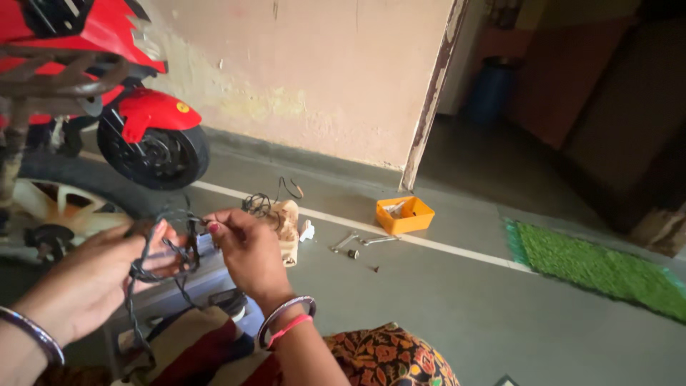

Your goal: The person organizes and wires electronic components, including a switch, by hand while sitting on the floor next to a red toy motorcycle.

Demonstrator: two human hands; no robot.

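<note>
My left hand (pixel 93 275) lies palm up with a tangle of thin black wires (pixel 166 254) draped over its fingers. My right hand (pixel 246 250) pinches a strand of the same wires close to the left fingertips. The wires run on to a small cream plastic part (pixel 288 227) on the floor just beyond my right hand. Both wrists wear metal bangles. A further loop of black wire hangs down below the left hand.
A red toy motorbike with a black front wheel (pixel 153 154) stands at the left by the wall. An orange tray (pixel 404 214), spanners (pixel 357 241) and small screws lie on the grey floor. A green mat (pixel 600 268) is at the right, a doorway behind it.
</note>
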